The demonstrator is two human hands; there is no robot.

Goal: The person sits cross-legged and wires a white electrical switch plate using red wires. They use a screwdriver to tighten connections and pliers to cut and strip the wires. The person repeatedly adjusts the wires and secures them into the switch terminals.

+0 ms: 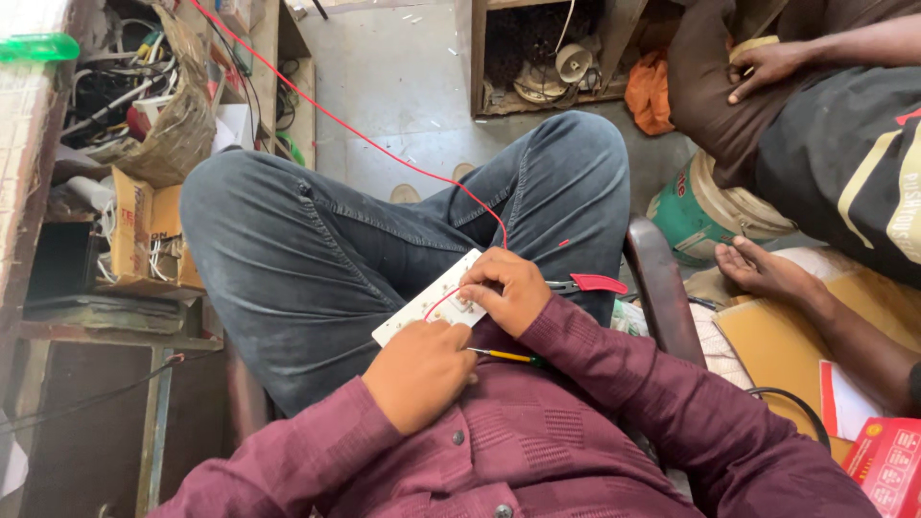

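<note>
Both my hands grip the white board on my lap: left hand at seven o'clock, right hand pinching the red wire at three.

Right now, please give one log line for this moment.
left hand: holds screwdriver | right hand: on white board, touching red wire | board on lap

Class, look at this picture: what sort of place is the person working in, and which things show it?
Probably a small electrical repair workshop. The left hand and right hand work on a white switch board with a red wire, and tangled cables fill a shelf nearby.
</note>
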